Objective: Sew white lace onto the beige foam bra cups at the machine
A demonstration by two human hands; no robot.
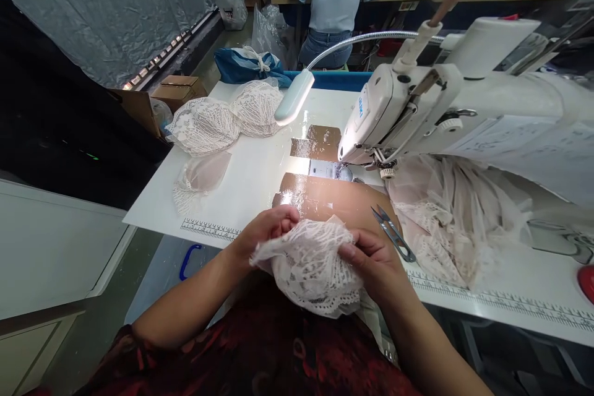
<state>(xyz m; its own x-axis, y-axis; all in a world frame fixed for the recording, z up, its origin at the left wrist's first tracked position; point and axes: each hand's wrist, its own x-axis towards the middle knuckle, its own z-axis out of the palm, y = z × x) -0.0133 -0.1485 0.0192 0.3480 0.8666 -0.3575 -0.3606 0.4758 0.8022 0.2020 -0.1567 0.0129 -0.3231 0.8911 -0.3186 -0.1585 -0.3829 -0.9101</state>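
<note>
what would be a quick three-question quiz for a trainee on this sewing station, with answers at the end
1. Fill the gap: the left hand and the right hand hold the same white fabric piece, patterned with openwork ____.
2. True or false: the snips lie on the worktop, in neither hand.
3. Multiple choice: as the picture shows it, where is the lamp head relative to the sewing machine?
a) to its left
b) to its right
c) directly beneath it

Key: 1. lace; 2. true; 3. a
</note>
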